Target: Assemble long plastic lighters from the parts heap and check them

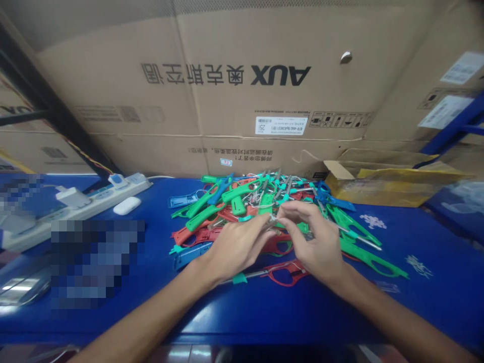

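Note:
My left hand [236,244] and my right hand [319,242] meet over a heap of plastic lighter casings [206,217] in green, red and blue. Both are closed, fingertips pinched together around something small and light-coloured that I cannot make out. Metal lighter tubes and thin white wires lie among the casings at the back of the heap. Just below the hands rests a red lighter casing [298,277] with a metal tube and a green tip. A green lighter casing [378,259] lies beside my right hand.
Small pink-white parts [372,221] and thin white pieces [419,266] sit at the right on the blue table [302,315]. An opened carton [381,189] stands behind them. To the left are a power strip [106,196] and a white case [127,205]. Large cardboard [227,111] closes off the back.

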A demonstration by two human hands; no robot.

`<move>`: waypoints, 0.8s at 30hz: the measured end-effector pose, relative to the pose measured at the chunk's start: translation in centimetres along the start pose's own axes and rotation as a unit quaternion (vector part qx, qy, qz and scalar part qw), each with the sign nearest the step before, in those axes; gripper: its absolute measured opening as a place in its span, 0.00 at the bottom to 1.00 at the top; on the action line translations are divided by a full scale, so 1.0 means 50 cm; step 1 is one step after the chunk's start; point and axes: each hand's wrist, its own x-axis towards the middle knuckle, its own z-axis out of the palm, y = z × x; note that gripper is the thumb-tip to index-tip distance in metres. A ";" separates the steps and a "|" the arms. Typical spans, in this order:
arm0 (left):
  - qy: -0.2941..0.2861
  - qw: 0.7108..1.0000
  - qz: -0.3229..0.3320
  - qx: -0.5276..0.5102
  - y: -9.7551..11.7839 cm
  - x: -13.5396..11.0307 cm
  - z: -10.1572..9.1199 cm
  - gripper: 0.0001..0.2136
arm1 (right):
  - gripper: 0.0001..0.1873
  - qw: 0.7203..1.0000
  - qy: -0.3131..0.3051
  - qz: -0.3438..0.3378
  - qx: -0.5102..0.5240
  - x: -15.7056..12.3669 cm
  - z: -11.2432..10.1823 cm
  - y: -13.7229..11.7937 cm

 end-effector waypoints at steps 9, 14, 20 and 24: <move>-0.018 1.000 0.003 0.019 0.002 0.003 -0.005 0.14 | 0.19 0.995 0.013 -0.043 -0.093 -0.008 0.003 -0.002; -0.024 0.999 -0.010 0.029 -0.006 -0.002 0.002 0.14 | 0.17 0.995 0.007 0.002 -0.096 -0.008 0.008 -0.005; -0.022 0.998 -0.061 -0.023 -0.007 -0.007 0.016 0.12 | 0.14 0.995 0.006 -0.036 -0.095 -0.001 0.012 -0.004; 0.004 0.994 -0.093 -0.054 -0.005 -0.004 0.019 0.11 | 0.14 0.994 -0.004 -0.067 -0.086 0.008 0.011 -0.002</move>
